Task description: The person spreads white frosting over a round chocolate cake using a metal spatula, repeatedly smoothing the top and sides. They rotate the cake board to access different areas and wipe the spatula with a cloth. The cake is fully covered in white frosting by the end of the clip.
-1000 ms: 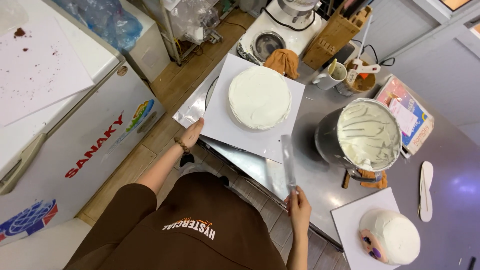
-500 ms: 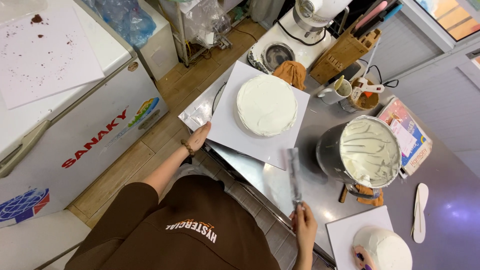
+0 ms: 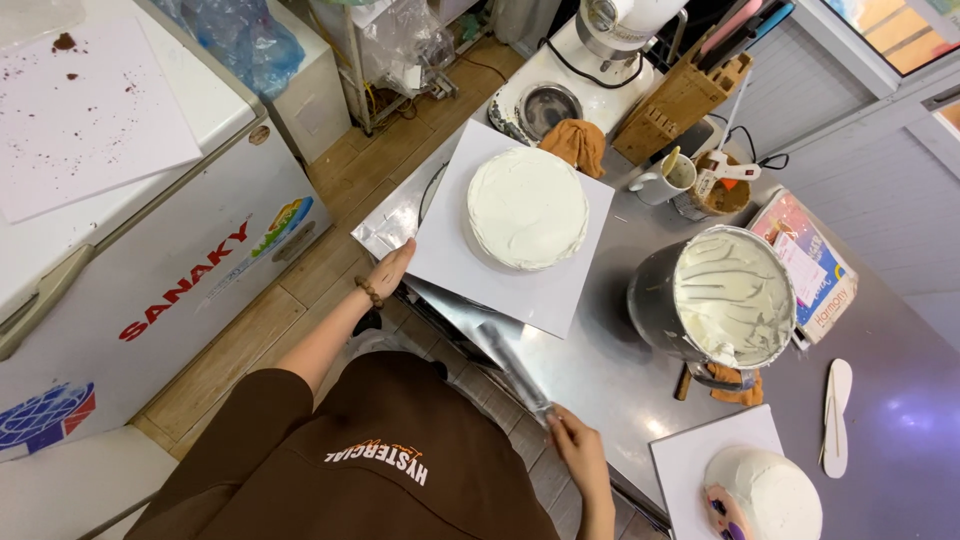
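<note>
A round white-frosted cake [image 3: 527,206] sits on a square white board [image 3: 470,260] on a steel table. My left hand [image 3: 390,268] rests flat against the board's near left edge, fingers together. My right hand [image 3: 575,440] grips the handle of a long metal spatula [image 3: 512,365], whose blade points up towards the board's near corner, just short of it. A big steel bowl [image 3: 728,293] half full of white cream stands to the right of the cake.
A second frosted cake [image 3: 765,492] on a white board lies at the lower right, a white scraper [image 3: 835,415] beside it. At the back stand a stand mixer [image 3: 590,50], a wooden knife block [image 3: 675,105] and a cup [image 3: 665,180]. A chest freezer [image 3: 150,230] stands left.
The view has shifted, so the cake and board sit more central. My right hand with the spatula has swung its blade from upright to slanting towards the board. My left hand stays on the board's edge.
</note>
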